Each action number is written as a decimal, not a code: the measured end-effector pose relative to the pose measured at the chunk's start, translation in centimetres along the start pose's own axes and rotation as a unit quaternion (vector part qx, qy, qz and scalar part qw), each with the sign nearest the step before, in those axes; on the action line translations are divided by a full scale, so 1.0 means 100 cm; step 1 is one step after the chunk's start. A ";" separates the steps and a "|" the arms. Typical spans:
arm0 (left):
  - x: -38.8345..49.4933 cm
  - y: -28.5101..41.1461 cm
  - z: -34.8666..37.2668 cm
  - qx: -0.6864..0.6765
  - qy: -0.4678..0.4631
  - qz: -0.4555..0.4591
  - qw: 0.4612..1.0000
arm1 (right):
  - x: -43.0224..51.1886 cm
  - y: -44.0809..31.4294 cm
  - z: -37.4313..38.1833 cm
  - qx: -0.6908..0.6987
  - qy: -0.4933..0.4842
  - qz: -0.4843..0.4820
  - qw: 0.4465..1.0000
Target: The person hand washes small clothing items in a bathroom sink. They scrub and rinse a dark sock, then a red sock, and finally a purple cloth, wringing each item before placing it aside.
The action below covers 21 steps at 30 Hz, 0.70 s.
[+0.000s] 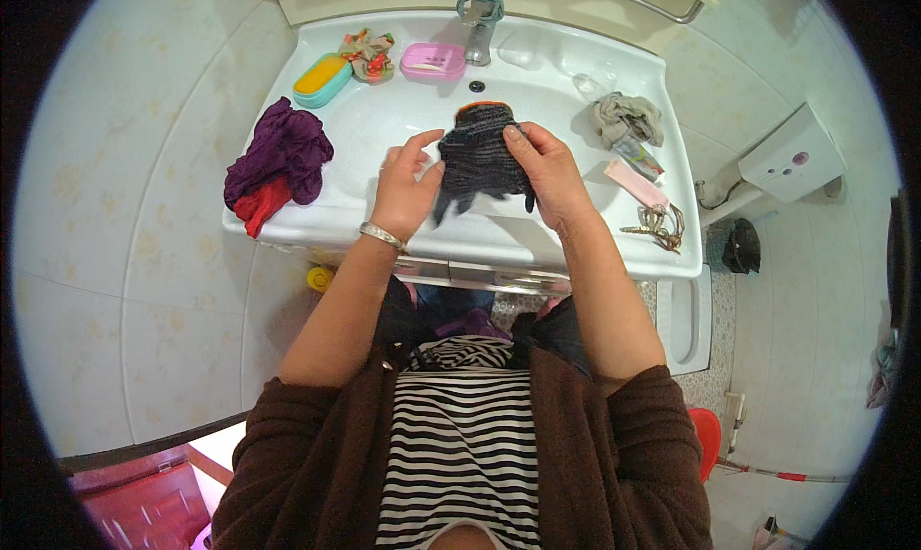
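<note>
A dark grey knitted glove with an orange edge at its cuff hangs over the front of the white washbasin, its fingers pointing down towards me. My right hand grips its right side, thumb on top. At the glove's left edge is my left hand, fingers spread and curved; whether they touch the knit is unclear. A silvery bracelet circles my left wrist. Beyond the glove are the black overflow hole and the metal faucet.
Purple cloth and red cloth lie on the left rim. Behind are a teal soap box, a patterned scrunchie and a pink soap dish. On the right lie grey cloth, a pink tube and a hair claw.
</note>
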State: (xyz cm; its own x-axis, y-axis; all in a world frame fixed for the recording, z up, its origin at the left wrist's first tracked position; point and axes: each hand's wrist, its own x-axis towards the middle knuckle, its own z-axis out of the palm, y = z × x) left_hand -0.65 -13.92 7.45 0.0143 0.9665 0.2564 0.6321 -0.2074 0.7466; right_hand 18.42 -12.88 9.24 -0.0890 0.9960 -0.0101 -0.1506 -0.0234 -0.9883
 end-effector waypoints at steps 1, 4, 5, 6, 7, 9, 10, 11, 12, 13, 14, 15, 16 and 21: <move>-0.001 -0.001 0.000 0.038 0.002 -0.021 0.999 | -0.001 -0.001 0.004 -0.022 0.010 -0.005 1.000; -0.002 0.000 0.004 -0.310 -0.126 -0.155 0.930 | -0.004 -0.001 0.015 -0.205 0.015 -0.100 0.973; -0.004 0.001 0.007 -0.392 -0.170 -0.189 0.884 | -0.005 0.000 0.019 -0.288 0.022 -0.133 0.948; -0.005 0.002 0.009 -0.482 -0.215 -0.206 0.824 | -0.008 0.002 0.024 -0.359 0.011 -0.212 0.909; -0.007 0.003 0.013 -0.517 -0.218 -0.207 0.801 | -0.012 0.004 0.028 -0.417 -0.019 -0.217 0.882; -0.009 0.002 0.019 -0.611 -0.233 -0.175 0.736 | -0.020 0.012 0.038 -0.511 -0.056 -0.215 0.831; -0.009 0.002 0.022 -0.625 -0.201 -0.166 0.736 | -0.023 0.017 0.042 -0.497 -0.063 -0.206 0.841; -0.009 0.000 0.023 -0.660 -0.182 -0.175 0.708 | -0.028 0.021 0.044 -0.499 -0.057 -0.234 0.833; -0.008 -0.003 0.023 -0.687 -0.166 -0.191 0.681 | -0.034 0.026 0.045 -0.495 -0.072 -0.265 0.824; -0.007 -0.006 0.020 -0.704 -0.130 -0.238 0.657 | -0.038 0.030 0.046 -0.489 -0.081 -0.298 0.816; -0.007 -0.010 0.017 -0.709 -0.114 -0.240 0.654 | -0.044 0.035 0.045 -0.478 -0.102 -0.289 0.823; -0.006 -0.013 0.013 -0.724 -0.118 -0.208 0.647 | -0.048 0.038 0.042 -0.475 -0.124 -0.272 0.828; -0.003 -0.016 0.006 -0.737 -0.117 -0.192 0.637 | -0.051 0.041 0.039 -0.470 -0.138 -0.259 0.832; 0.003 -0.015 -0.021 -0.780 -0.108 -0.131 0.602 | -0.036 0.040 0.020 -0.333 -0.014 -0.069 0.940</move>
State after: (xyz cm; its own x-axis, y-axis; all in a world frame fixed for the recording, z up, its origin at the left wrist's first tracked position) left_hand -3.19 -13.63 7.65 0.2802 0.9589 0.0457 -0.8606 0.2299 0.4544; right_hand 16.19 -16.77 5.59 -0.1411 0.9826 0.1206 0.4864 0.1749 -0.8560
